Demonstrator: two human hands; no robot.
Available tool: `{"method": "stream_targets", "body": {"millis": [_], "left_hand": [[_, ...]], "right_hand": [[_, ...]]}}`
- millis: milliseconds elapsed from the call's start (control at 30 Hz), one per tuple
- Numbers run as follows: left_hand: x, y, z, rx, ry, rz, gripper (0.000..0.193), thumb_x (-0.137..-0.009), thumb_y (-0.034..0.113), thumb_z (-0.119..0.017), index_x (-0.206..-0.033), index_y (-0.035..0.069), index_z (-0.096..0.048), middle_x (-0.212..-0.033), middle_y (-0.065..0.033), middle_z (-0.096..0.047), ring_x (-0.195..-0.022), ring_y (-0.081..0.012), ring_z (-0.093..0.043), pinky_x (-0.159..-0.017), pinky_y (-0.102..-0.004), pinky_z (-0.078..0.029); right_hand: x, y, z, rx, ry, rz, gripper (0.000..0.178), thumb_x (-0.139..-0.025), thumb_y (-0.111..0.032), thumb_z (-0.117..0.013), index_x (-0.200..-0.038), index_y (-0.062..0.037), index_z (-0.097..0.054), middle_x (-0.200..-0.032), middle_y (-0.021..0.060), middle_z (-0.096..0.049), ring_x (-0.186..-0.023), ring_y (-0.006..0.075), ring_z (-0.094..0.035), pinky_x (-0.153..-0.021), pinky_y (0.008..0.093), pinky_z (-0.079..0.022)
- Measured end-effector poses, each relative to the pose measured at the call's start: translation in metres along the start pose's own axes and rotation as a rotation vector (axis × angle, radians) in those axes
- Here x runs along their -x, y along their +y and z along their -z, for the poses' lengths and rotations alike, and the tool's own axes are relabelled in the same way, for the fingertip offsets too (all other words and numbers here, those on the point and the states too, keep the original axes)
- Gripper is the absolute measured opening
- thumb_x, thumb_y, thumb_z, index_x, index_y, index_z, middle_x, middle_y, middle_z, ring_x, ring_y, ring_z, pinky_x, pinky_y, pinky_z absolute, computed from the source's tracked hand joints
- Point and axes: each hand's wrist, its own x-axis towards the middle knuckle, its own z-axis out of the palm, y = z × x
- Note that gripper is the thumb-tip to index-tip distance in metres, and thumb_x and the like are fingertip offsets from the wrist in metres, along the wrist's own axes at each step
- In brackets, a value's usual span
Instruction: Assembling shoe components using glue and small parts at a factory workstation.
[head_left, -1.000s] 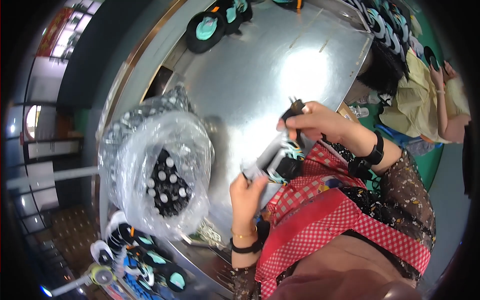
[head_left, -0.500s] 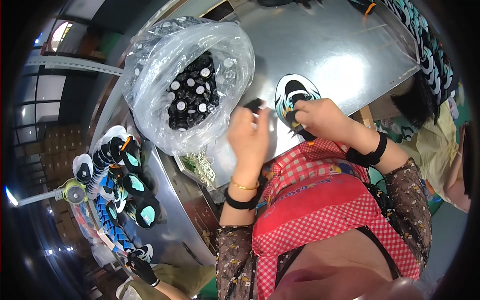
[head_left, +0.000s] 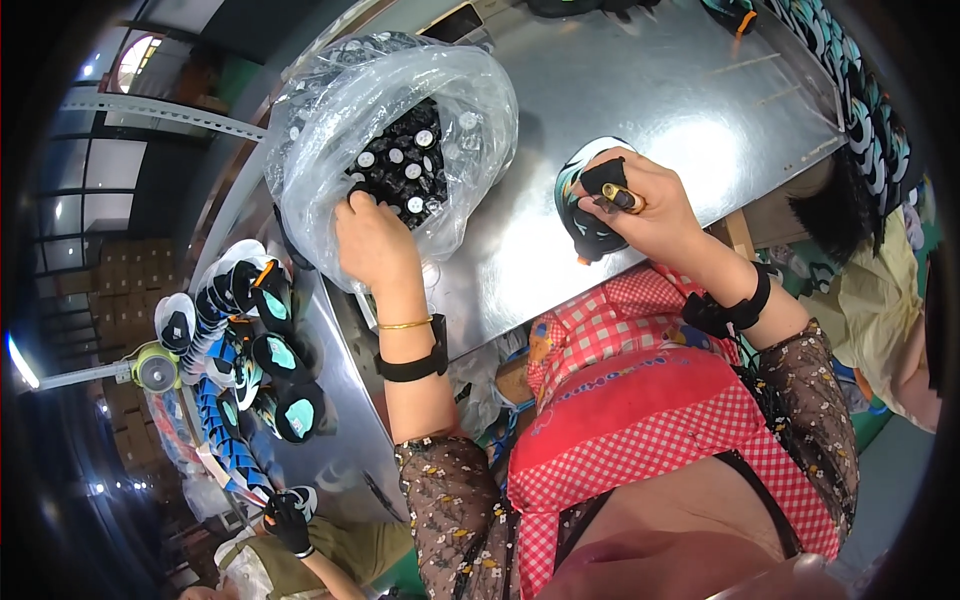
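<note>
Picking from the plastic bag (head_left: 318,160) seems the current step, calling for a fingertip pinch. Left hand (head_left: 376,238) curled, its hold hidden; right hand (head_left: 650,200) clasps a dark tool (head_left: 624,198)

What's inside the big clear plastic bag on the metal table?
Inside the clear plastic bag are many small black pieces, several showing round white discs. The left hand covers part of the opening; anything beneath the top layer is hidden.

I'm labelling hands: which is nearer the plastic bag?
Left. The left hand is at the plastic bag; the right hand is apart from it, to the right, by the shoe.
</note>
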Motion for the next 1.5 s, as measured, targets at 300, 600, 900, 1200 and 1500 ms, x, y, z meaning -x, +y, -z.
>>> {"method": "stream_targets", "body": {"millis": [300, 600, 900, 1200, 1500], "left_hand": [[0.004, -0.004, 0.004, 0.089, -0.007, -0.04, 0.02, -0.08, 0.023, -0.062, -0.08, 0.005, -0.054, -0.078, -0.0109, -0.06, -0.075, -0.031, -0.059, -0.06, -0.0432, -0.046], [0.009, -0.003, 0.004, 0.213, -0.009, -0.189, 0.023, -0.074, 0.02, -0.069, -0.077, 0.004, -0.053, -0.079, -0.0106, -0.059, -0.079, -0.0308, -0.055, -0.068, -0.0419, -0.042], [0.048, 0.066, 0.046, 1.449, -0.334, 0.142, 0.024, -0.081, -0.002, -0.061, -0.104, 0.002, -0.056, -0.101, -0.0061, -0.059, -0.074, -0.011, -0.058, -0.062, -0.0218, -0.045], [0.071, 0.093, 0.007, 2.27, -0.868, 0.518, 0.027, -0.088, 0.006, -0.058, -0.115, 0.004, -0.052, -0.113, -0.0096, -0.057, -0.094, -0.0179, -0.06, -0.079, -0.0255, -0.052], [0.072, 0.099, 0.0, 2.435, -0.879, 0.717, 0.03, -0.09, 0.004, -0.052, -0.121, 0.002, -0.049, -0.118, -0.0126, -0.055, -0.104, -0.0205, -0.058, -0.089, -0.0301, -0.052]], "right_hand": [[0.01, -0.005, -0.011, -0.457, -0.005, -0.429, 0.014, -0.082, -0.012, -0.068, -0.092, -0.0015, -0.066, -0.08, 0.0019, -0.066, -0.071, 0.0048, -0.057, -0.064, 0.0209, -0.046], [0.013, -0.006, -0.009, -0.421, -0.049, -0.403, 0.014, -0.083, -0.011, -0.066, -0.092, -0.0005, -0.066, -0.083, 0.0036, -0.067, -0.075, 0.006, -0.06, -0.066, 0.0209, -0.047], [0.013, 0.007, -0.007, -0.52, 0.073, -0.45, 0.02, -0.085, -0.012, -0.064, -0.1, -0.0015, -0.058, -0.082, 0.0027, -0.064, -0.075, 0.0075, -0.06, -0.066, 0.0217, -0.047], [0.018, 0.01, -0.002, -0.181, 0.029, -0.28, 0.012, -0.083, -0.012, -0.067, -0.086, -0.0021, -0.06, -0.069, 0.0007, -0.06, -0.065, 0.0045, -0.054, -0.055, 0.0218, -0.042], [0.024, 0.012, -0.005, 0.285, 0.109, 0.074, 0.016, -0.072, -0.018, -0.072, -0.075, -0.0082, -0.06, -0.061, 0.0048, -0.055, -0.055, 0.0248, -0.056, -0.049, 0.0342, -0.042]]}}
